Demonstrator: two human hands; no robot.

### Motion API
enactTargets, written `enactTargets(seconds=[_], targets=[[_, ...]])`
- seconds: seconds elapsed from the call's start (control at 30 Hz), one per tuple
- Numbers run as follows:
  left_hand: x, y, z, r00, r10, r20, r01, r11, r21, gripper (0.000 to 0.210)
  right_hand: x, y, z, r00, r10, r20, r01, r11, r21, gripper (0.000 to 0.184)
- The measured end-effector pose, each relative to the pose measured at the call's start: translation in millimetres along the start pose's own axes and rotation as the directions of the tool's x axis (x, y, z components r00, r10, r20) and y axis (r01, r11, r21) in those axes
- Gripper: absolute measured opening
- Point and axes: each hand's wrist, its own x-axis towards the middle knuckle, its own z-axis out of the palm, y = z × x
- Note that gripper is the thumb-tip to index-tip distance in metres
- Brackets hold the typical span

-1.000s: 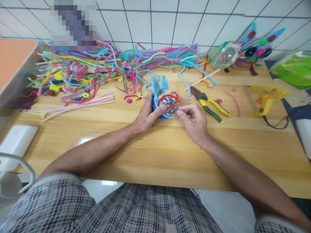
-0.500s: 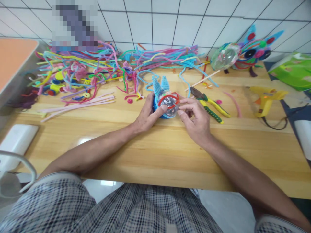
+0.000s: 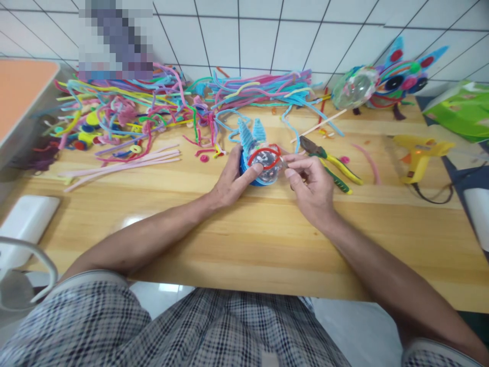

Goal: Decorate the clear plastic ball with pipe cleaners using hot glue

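My left hand (image 3: pixel 236 178) is wrapped round the left side of a clear plastic craft figure (image 3: pixel 267 175), its thumb resting on the front. Two light-blue pipe-cleaner ears (image 3: pixel 252 133) stand up from the figure, and a blue band shows at its left edge. A red pipe cleaner (image 3: pixel 275 162) is bent in a loop over the clear part. To the right of it, my right hand (image 3: pixel 311 183) has thumb and forefinger pinched together by the figure's edge. A small pale bit shows at those fingertips, too small to name.
Green-and-yellow pliers (image 3: pixel 330 165) lie right of my right hand, with a yellow glue gun (image 3: pixel 420 155) farther right. Pipe cleaners (image 3: pixel 263 89) are heaped along the wall. A finished-looking bottle figure (image 3: pixel 401 81) stands at the back right; a white box (image 3: pixel 30 221) sits left.
My right hand has drawn back slightly to the right from the figure, its fingers still pinched. My left hand and the figure have hardly moved.
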Motion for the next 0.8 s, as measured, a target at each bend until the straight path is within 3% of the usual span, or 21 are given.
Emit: enactTargets(seconds=[0.4, 0.63, 0.8], targets=[[-2, 1, 0.8, 1.0, -0.016, 0.001, 0.016, 1.0, -0.011, 0.074, 0, 8, 1, 0.996, -0.065, -0.054, 0.064, 0.998, -0.018, 0.02], [-2, 2, 2.2, 1.0, 0.001, -0.002, -0.001, 1.0, -0.011, 0.075, 1, -4, -5, 0.973, -0.232, 0.011, 0.231, 0.959, -0.165, 0.002], [-2, 1, 2.3, 1.0, -0.003, -0.009, 0.003, 1.0, 0.008, 0.075, -1, -5, -7, 0.962, -0.273, 0.035, 0.274, 0.944, -0.184, 0.007]])
